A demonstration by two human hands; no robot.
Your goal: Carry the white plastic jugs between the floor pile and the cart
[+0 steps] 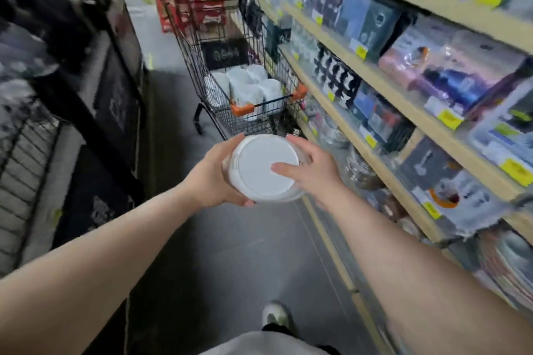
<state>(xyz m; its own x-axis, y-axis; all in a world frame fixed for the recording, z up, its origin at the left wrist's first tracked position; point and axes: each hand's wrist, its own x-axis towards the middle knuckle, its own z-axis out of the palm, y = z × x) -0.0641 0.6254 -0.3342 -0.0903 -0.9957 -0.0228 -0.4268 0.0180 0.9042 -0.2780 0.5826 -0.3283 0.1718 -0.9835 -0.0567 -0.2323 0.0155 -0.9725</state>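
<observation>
A round container with a white lid was held in mid-air over the aisle floor, between both hands. The left hand was curled around its left side; the right hand gripped the right side, thumb laid across the lid. A shopping cart holding white packages was parked just beyond, beside the shelves.

A wire shopping cart stands beside shelves of packaged goods.

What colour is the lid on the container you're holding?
White, plain; the head view shows the lid best, held between left hand and right hand.
</observation>
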